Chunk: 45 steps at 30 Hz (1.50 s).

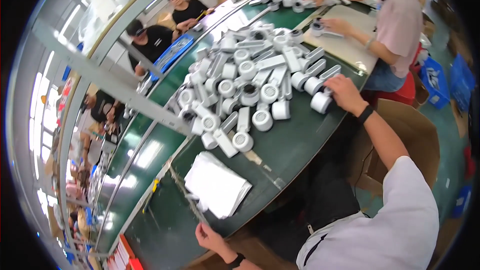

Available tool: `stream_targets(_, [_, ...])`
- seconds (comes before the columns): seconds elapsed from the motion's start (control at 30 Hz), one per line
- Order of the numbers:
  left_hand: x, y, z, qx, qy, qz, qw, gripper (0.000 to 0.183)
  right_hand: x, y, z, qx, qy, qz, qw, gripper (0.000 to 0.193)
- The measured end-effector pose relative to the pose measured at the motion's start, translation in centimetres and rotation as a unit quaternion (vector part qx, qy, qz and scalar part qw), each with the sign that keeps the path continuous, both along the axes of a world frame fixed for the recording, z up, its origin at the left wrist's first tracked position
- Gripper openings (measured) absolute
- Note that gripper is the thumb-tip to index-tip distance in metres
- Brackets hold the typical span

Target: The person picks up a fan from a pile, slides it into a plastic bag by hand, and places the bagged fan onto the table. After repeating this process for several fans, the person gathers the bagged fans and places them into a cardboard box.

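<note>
On the right, my right hand [345, 94] has its fingers curled around the dark-ended side of a white cylindrical device head [320, 102], at the near right edge of the pile. My left hand [210, 237] is at the table's near edge, thumb and fingers pinched together; anything between them is too small to make out. A large heap of white devices [245, 70], with round vented heads and flat handles, covers the middle of the green table [300, 137]. A stack of white sheets [215, 185] lies between the heap and my left hand.
A yellow-handled tool [154, 187] and an orange box [125, 255] are at the left. A metal frame post [115, 82] crosses the left side. An open cardboard box [405, 135] stands below my right arm. A co-worker in pink [397, 25] sits at the right.
</note>
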State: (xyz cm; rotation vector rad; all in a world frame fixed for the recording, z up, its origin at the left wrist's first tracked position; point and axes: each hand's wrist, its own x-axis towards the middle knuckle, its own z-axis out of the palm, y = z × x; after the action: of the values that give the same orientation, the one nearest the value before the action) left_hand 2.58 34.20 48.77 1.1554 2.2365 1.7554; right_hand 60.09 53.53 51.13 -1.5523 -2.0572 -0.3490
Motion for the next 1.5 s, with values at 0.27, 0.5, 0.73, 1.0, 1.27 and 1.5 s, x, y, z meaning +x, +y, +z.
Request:
stream_targets(0.27, [6.4, 3.9, 4.8, -0.053, 0.246, -0.159, 0.955, 0.018, -2.4, -3.5, 2.3, 0.019, 0.038, 0.039, 0.998, 0.034])
stream_targets(0.5, [7.8, 6.7, 4.5, -0.212, 0.335, -0.186, 0.899, 0.019, -8.6, -8.0, 3.2, -0.152, 0.461, 0.143, 0.863, 0.036])
stream_targets(0.73, [6.7, 7.1, 4.1, -0.214, 0.299, -0.216, 0.905, 0.013, -15.3, -11.8, 1.8, -0.293, 0.631, 0.216, 0.685, 0.034])
stream_targets(1.0, [6.2, 6.7, 4.4, -0.150, 0.279, -0.198, 0.928, 0.014, -20.0, -12.4, 1.0, -0.352, 0.618, 0.264, 0.651, 0.030])
stream_targets(1.27, [6.8, 6.2, 5.1, -0.115, 0.326, -0.228, 0.910, 0.014, -21.7, -13.2, 1.6, -0.375, 0.644, 0.249, 0.618, 0.034])
stream_targets(1.5, [6.1, 6.5, 4.0, -0.184, 0.289, -0.216, 0.914, 0.013, -22.0, -13.7, 1.7, -0.393, 0.635, 0.253, 0.615, 0.035])
